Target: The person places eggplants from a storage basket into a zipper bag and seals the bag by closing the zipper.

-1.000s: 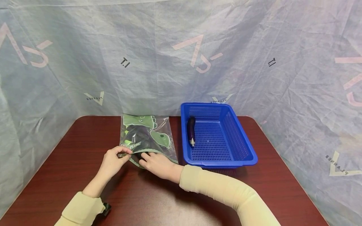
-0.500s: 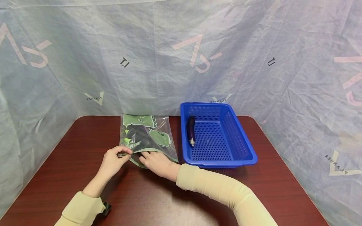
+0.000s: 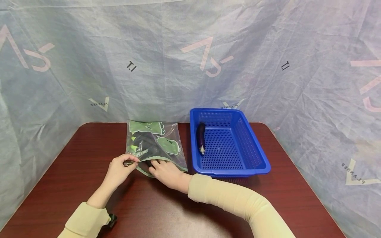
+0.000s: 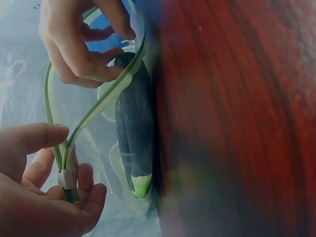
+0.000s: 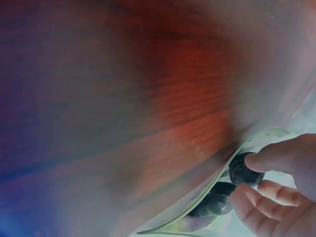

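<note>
A clear zip bag (image 3: 173, 129) with green cartoon prints lies on the table at centre left. My left hand (image 3: 118, 168) pinches the left corner of its mouth, near the white slider (image 4: 65, 178) in the left wrist view. Inside the bag are dark long vegetables (image 4: 134, 123), resembling cucumbers, with bright green tips toward the bag's left side. My right hand (image 3: 166, 172) reaches into the mouth with loosely bent fingers. In the right wrist view its thumb and fingertips are at the rounded dark ends (image 5: 244, 171); the bag film partly veils the vegetables.
A blue perforated basket (image 3: 254, 138) stands just right of the bag. One dark purple eggplant (image 3: 201, 137) lies along its left side. Behind the brown table (image 3: 166, 215) hangs a grey printed cloth (image 3: 166, 66).
The right hand pushed slightly deeper into the bag, then drew back a little to the right. The vegetables in the bag shifted slightly at first. The left hand and basket stay put.
</note>
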`<state>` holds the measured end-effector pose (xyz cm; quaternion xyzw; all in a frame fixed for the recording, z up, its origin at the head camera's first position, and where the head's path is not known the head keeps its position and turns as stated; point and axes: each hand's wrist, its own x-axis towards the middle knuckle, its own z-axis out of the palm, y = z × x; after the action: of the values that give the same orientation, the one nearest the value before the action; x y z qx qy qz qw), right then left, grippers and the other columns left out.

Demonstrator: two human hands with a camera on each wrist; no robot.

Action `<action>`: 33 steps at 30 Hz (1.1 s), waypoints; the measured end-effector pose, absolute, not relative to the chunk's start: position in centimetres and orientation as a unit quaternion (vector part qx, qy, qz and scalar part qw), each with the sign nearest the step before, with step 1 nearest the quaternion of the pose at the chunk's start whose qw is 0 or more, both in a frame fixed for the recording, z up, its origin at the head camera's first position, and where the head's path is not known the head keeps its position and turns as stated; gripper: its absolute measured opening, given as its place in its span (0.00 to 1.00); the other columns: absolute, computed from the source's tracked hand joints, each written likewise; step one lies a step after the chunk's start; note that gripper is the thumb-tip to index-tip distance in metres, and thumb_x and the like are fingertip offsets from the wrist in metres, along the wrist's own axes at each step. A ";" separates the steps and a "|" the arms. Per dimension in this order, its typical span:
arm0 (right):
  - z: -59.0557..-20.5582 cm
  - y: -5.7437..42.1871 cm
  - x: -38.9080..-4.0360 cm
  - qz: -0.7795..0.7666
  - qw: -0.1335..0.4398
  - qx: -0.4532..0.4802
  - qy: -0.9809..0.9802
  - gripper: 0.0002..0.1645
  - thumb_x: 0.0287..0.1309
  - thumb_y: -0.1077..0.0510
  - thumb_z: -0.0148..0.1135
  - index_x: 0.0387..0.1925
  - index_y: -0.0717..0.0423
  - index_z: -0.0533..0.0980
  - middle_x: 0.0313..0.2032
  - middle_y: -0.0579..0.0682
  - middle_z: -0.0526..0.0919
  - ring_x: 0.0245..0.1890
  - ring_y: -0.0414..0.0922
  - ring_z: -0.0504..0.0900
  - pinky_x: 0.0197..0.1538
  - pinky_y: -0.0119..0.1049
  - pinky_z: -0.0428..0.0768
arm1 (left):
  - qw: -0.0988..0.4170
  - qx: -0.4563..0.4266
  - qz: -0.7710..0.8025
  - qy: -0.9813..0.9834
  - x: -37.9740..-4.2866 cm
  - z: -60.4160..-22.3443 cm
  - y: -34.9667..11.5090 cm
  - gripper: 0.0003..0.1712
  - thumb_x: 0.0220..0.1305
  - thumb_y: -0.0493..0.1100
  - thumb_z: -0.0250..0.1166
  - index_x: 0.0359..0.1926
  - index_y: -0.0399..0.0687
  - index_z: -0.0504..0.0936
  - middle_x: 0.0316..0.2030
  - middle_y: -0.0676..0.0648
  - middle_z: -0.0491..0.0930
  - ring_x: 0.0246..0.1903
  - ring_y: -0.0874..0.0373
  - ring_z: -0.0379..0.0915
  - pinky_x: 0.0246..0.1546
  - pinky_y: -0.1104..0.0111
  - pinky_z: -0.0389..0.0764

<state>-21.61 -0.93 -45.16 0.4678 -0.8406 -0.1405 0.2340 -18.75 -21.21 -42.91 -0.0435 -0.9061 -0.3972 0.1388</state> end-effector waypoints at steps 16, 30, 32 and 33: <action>-42.9 0.2 -19.7 -0.145 0.249 0.494 -0.820 0.04 0.60 0.52 0.57 0.36 0.45 0.74 0.41 0.43 0.74 0.38 0.41 0.75 0.34 0.31 0.76 | 0.148 -0.045 -0.398 -0.904 -18.8 -42.9 -21.4 0.06 0.51 0.34 0.70 0.31 0.49 0.85 0.34 0.48 0.84 0.32 0.63 0.75 0.32 0.72 0.73; -40.5 2.2 -18.8 -0.150 0.260 0.528 -0.794 0.03 0.60 0.53 0.55 0.36 0.44 0.72 0.39 0.41 0.74 0.41 0.41 0.74 0.32 0.32 0.74 | 0.135 -0.042 -0.394 -0.908 -18.9 -42.9 -21.7 0.06 0.52 0.34 0.68 0.33 0.48 0.84 0.35 0.48 0.83 0.33 0.59 0.76 0.32 0.70 0.73; -40.0 2.6 -18.7 -0.150 0.260 0.536 -0.789 0.04 0.59 0.54 0.56 0.36 0.44 0.72 0.39 0.41 0.74 0.41 0.41 0.74 0.32 0.32 0.73 | 0.135 -0.039 -0.394 -0.908 -18.9 -43.0 -21.7 0.06 0.52 0.34 0.68 0.33 0.48 0.84 0.35 0.48 0.84 0.33 0.59 0.76 0.32 0.70 0.73; -39.7 2.8 -18.7 -0.151 0.259 0.540 -0.786 0.04 0.59 0.54 0.56 0.37 0.44 0.72 0.39 0.41 0.74 0.42 0.41 0.74 0.32 0.32 0.73 | 0.134 -0.038 -0.394 -0.908 -18.9 -43.0 -21.7 0.06 0.52 0.34 0.68 0.32 0.48 0.84 0.35 0.48 0.84 0.32 0.59 0.76 0.32 0.70 0.73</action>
<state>-18.66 2.75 -39.73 0.5399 -0.7865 -0.1514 0.2590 -18.86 -21.72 -42.96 -0.0382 -0.9084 -0.3940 0.1345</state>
